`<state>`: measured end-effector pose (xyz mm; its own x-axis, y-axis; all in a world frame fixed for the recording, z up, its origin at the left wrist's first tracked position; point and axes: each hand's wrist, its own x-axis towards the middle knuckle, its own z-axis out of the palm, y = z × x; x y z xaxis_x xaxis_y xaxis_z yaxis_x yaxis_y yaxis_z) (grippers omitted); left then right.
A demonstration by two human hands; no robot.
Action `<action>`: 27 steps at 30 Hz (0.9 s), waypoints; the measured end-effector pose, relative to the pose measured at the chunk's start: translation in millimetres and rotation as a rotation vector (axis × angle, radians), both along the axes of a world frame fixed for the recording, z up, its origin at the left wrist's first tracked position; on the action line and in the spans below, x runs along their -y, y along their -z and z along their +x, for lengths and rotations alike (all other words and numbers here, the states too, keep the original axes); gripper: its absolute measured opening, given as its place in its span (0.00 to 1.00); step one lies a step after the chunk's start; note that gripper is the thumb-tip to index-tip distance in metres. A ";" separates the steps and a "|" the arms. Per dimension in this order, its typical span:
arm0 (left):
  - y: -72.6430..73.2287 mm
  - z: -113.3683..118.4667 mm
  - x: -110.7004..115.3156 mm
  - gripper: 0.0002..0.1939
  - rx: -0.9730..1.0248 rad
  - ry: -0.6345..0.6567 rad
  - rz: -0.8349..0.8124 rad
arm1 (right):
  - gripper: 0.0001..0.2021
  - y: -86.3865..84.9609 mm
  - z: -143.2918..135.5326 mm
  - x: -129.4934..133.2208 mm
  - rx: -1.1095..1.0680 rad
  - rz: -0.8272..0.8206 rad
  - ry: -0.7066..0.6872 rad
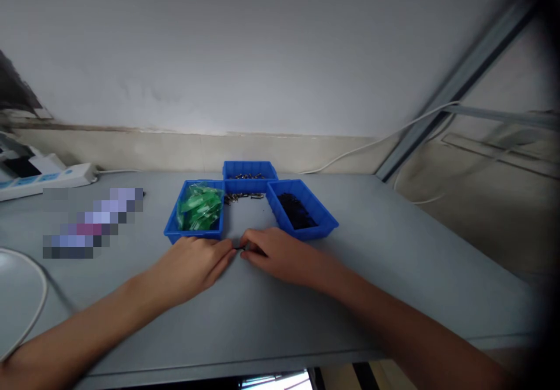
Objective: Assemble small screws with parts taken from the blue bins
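Note:
My left hand (199, 260) and my right hand (275, 251) meet fingertip to fingertip over the grey table, just in front of the blue bins. Between them runs a small, thin dark piece (240, 248), pinched from both sides; its kind is too small to make out. Beside my left hand stands a blue bin (171, 230) with green pieces in clear plastic (200, 206). Close to my right hand is another blue bin (326, 226), filled with small black parts (297, 210). Small metal screw-like parts (245, 196) lie loose between the bins.
A third blue bin (250, 185) holding small metal parts stands at the back near the wall. On the left are a white power strip (48, 181), a pixelated object (94, 220) and a white cable (44, 285). A metal frame post (420, 115) rises at the right.

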<state>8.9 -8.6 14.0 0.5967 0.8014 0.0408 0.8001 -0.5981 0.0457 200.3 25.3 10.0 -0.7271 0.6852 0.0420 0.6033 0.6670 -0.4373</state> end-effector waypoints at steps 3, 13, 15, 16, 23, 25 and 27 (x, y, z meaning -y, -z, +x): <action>-0.7 0.7 -0.2 0.15 -0.010 -0.004 -0.001 | 0.07 -1.9 0.3 0.7 0.028 -0.020 0.021; -0.5 1.1 -0.5 0.17 -0.014 -0.005 -0.004 | 0.10 -1.1 0.2 0.9 0.066 0.059 -0.017; 0.2 0.7 -0.5 0.17 -0.009 0.006 -0.002 | 0.11 -1.4 0.1 1.2 0.069 0.083 -0.023; 0.6 0.5 -0.7 0.18 -0.004 0.010 0.000 | 0.11 -1.6 0.2 1.3 0.064 0.092 -0.022; 1.9 -0.1 -2.0 0.18 0.014 -0.003 0.013 | 0.11 -3.8 0.6 2.3 0.045 0.075 -0.040; 1.6 -0.1 -2.0 0.18 0.010 -0.002 0.002 | 0.11 -5.2 0.7 2.5 0.045 0.079 -0.050; 1.3 0.1 -1.7 0.18 0.005 -0.006 -0.002 | 0.11 -6.6 0.9 2.8 0.045 0.086 -0.065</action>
